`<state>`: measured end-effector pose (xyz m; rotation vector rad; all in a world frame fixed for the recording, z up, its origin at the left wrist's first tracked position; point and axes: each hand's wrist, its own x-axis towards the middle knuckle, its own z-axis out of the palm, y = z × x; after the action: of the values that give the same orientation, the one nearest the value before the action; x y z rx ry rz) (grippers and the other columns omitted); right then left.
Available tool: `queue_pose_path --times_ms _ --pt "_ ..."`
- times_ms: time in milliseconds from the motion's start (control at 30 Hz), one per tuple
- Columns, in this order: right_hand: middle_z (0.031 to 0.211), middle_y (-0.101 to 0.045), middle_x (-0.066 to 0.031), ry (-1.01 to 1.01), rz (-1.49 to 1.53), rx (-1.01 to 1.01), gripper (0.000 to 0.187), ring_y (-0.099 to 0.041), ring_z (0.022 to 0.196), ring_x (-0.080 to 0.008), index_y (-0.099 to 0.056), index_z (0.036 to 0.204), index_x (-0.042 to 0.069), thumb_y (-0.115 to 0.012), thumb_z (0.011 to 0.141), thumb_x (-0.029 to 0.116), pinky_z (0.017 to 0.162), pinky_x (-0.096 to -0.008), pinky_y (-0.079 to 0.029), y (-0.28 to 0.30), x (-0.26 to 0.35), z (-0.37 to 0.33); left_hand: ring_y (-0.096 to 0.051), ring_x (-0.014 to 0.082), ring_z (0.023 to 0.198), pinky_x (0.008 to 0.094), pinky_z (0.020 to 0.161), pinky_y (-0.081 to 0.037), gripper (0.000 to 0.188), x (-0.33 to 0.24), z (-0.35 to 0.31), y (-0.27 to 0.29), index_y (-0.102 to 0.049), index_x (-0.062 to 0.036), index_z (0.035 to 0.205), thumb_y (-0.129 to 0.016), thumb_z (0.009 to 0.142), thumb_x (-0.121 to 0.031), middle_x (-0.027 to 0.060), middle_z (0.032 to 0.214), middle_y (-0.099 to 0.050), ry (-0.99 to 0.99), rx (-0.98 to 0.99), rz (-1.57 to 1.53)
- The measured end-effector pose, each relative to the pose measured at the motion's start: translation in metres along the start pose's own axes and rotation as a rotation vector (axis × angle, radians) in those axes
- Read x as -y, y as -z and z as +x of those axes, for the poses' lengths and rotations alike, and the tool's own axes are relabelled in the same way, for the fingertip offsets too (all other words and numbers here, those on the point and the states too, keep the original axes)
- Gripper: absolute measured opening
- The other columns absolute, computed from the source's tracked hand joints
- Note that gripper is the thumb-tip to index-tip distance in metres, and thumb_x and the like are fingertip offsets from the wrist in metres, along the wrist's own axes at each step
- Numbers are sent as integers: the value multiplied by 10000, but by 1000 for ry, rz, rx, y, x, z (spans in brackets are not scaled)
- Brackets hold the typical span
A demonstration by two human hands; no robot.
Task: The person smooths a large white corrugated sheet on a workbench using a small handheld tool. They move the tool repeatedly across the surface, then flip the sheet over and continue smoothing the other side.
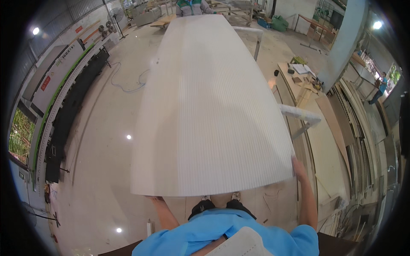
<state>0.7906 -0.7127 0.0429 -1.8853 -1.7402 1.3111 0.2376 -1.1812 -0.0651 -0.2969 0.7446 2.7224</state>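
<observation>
Panel (pixel 222 111), long, white, ribbed, apparently being carried: right hand (pixel 298 168) grasps its side edge; left hand (pixel 156 199) under near edge, grip hidden; next move likely needs level support.

1. Beneath me, a pale, glossy floor (pixel 102 179) carries bright reflections (pixel 129 137).
2. On my left run a long, green-edged machine (pixel 57 76) and a window (pixel 26 123) showing foliage (pixel 18 141).
3. On my right, a pale pillar (pixel 349 45) stands near a worktable (pixel 292 90).
4. Bright lights (pixel 377 24) glow high to both sides of me.
</observation>
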Motion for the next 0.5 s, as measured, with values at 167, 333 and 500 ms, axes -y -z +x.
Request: queue_pose_path --times_ms 167,333,500 --pt "1306 -671 -250 -33 200 128 736 -638 1200 -337 -591 1366 -118 -427 1063 532 1003 -428 -468 -29 0 -8 -328 348 1526 506 1242 -299 684 -80 17 -57 -420 -65 1559 -335 1064 -528 159 1649 -369 -151 238 54" --pt "1307 -680 -209 -118 372 172 773 -642 1167 -297 -578 1374 -135 -446 1063 560 1027 -388 -462 -93 -5 -11 -308 342 1538 507 1244 -294 667 -180 20 -181 -431 -60 1552 -354 1063 -506 162 1653 -363 -317 683 62" --pt "1325 -677 -218 17 528 366 786 -639 1223 -285 -588 1364 -136 -452 1069 580 1044 -378 -461 -160 21 -47 -289 337 1550 507 1246 -289 650 -275 3 -336 -441 -55 1545 -372 1062 -484 165 1657 -357 -365 1244 -40"
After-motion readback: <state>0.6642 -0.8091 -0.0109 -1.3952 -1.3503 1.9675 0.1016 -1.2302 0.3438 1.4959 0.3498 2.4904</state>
